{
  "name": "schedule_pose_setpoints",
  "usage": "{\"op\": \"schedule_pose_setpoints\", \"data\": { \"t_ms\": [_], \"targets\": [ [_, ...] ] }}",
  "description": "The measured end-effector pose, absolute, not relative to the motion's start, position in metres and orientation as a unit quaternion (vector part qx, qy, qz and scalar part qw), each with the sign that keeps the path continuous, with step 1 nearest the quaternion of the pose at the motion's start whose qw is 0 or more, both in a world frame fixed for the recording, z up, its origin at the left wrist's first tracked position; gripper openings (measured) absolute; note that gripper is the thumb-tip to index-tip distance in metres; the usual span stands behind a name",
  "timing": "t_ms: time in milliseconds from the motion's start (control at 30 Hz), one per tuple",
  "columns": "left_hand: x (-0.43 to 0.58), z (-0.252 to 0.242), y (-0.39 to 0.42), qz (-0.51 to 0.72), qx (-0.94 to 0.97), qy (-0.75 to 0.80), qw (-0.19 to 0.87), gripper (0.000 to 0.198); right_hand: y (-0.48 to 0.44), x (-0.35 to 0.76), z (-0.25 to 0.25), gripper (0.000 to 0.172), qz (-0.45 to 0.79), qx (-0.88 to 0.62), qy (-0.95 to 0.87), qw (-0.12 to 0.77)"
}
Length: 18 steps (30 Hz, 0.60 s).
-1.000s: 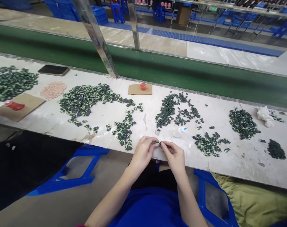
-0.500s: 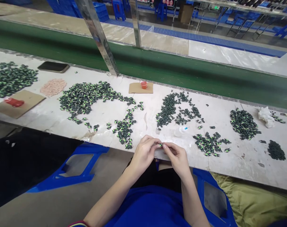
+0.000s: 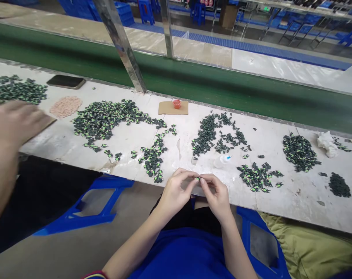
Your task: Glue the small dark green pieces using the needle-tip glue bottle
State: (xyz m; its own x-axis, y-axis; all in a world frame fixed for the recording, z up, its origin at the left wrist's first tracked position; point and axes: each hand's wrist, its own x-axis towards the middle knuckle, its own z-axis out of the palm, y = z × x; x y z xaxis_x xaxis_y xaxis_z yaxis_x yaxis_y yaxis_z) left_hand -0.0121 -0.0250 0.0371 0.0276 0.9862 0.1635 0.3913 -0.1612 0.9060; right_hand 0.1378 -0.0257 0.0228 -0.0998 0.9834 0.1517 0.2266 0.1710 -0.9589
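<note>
1. Blue stools (image 3: pixel 146 12) are standing on a factory floor beyond a green belt (image 3: pixel 193 77), while a long white table (image 3: pixel 126 143) is running across the foreground under heaps of small parts.
2. Near the table's front edge, a person's left hand (image 3: pixel 176 188) and right hand (image 3: pixel 218 193) are meeting, fingertip to fingertip, over a tiny dark-and-green piece (image 3: pixel 198 178).
3. Thumb and forefinger of the left hand are pinching the piece from one side; the right hand's thumb and forefinger are closing on it from the other. Neither hand is lying clearly nearer, the piece sitting directly between the two. Its long axis is proving too small to read.
4. Just beyond the hands, a white bottle (image 3: pixel 221 161) is showing its blue tip, with a loose pile of dark parts (image 3: pixel 204 135) spreading behind it.
5. Green-marked parts are flanking the worker: one cluster (image 3: pixel 257 176) to the right of the right hand, another (image 3: pixel 151 162) to the left of the left.
6. At far left, a co-worker's blurred hand (image 3: pixel 17 120) is extending over the table; whether it is gripping anything cannot be told.
</note>
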Motion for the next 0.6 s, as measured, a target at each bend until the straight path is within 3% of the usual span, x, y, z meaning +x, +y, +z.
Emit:
{"op": "schedule_pose_setpoints", "data": {
  "t_ms": [200,600],
  "targets": [
    [-0.012,0.042,-0.024,0.438,0.608,0.542,0.380,0.012,-0.027,0.138,0.028,0.012,0.348,-0.487,-0.656,0.460],
    [-0.015,0.055,-0.019,0.406,0.664,0.502,0.377,0.010,-0.027,0.145,0.037,0.010,0.381,-0.476,-0.664,0.433]
  ]
}}
